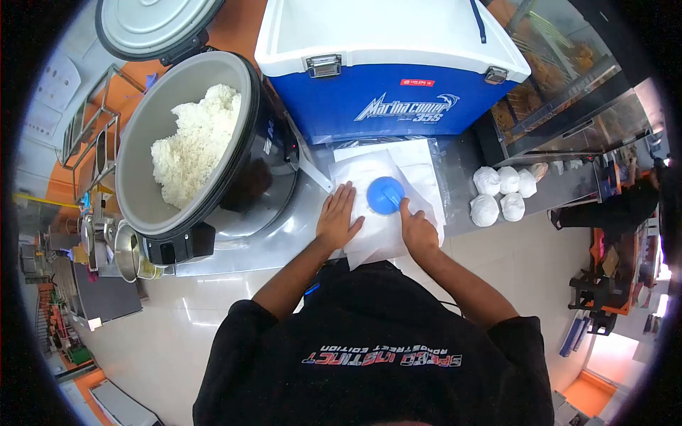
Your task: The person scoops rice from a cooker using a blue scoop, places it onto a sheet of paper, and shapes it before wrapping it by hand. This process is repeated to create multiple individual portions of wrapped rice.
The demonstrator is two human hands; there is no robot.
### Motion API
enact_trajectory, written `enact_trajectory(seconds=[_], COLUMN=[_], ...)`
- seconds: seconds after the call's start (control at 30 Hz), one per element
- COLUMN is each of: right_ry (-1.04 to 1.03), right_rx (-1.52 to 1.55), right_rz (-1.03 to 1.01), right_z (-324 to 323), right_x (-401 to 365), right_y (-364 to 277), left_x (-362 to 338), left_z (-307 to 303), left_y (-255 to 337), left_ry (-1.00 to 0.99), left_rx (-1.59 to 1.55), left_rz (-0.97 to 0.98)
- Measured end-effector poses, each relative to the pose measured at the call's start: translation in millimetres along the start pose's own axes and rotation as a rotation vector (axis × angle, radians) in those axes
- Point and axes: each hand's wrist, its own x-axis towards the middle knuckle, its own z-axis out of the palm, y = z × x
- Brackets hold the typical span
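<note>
My left hand [337, 216] lies flat on the left side of a white sheet of wrapping paper [355, 238], fingers stretched out. In my right hand [419, 231] is the handle of a blue plastic scoop [384, 195]. Its round bowl rests on the middle of the paper, apparently face down; what is under it is hidden. More white sheets lie beneath, on the steel counter. To the left, a large rice cooker [128, 156] stands uncovered, with a mound of white rice [199, 142] inside.
A blue and white cooler box [341, 99] stands behind the paper. Several white wrapped packets [485, 210] sit on the counter at right, near a glass display case [554, 85] of fried food. Metal pots [128, 250] are at left. Another person [618, 209] stands at far right.
</note>
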Motion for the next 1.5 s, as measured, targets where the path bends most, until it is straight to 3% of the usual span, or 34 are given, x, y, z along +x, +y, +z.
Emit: enact_trajectory(seconds=[0.27,0.4,0.53,0.73,0.97,1.07,1.17,1.2,1.27,1.3,1.37,1.43,1.5], right_ry=[0.018,0.11,0.245,0.339,0.354,0.499,0.595,0.596,0.609,0.611,0.438,0.495,0.358], right_rx=[0.009,0.283,0.559,0.437,0.535,0.986,1.146,1.147,0.763,0.761,0.574,0.469,0.395], right_rz=[0.034,-0.066,-0.037,-0.105,-0.075,0.038,0.136,0.138,0.05,0.055,0.155,0.081,0.135], right_z=[-4,-11,1,-4,-26,-26,-6,-3,-1,-3,-11,-12,-16], right_x=[-1,-5,-2,-10,-6,6,39,44,50,50,49,47,40], right_y=[-2,16,24,31,38,60,112,122,136,134,124,124,120], left_x=[-10,-22,-35,-44,-47,-46,-48,-48,-47,-46,-46,-45,-42], left_z=[2,-3,-14,-21,-25,-26,-26,-28,-34,-35,-24,-19,-18], left_y=[2,10,20,31,34,35,37,38,41,42,38,36,33], left_ry=[-0.015,-0.026,-0.175,-0.243,-0.248,-0.264,-0.286,-0.286,-0.295,-0.303,-0.269,-0.239,-0.128], left_rx=[0.036,0.054,0.054,0.095,0.096,0.079,0.024,0.003,-0.007,-0.018,-0.006,0.006,-0.101], left_rz=[-0.024,-0.019,0.129,0.063,0.044,0.116,0.184,0.202,0.234,0.263,0.267,0.269,0.214])
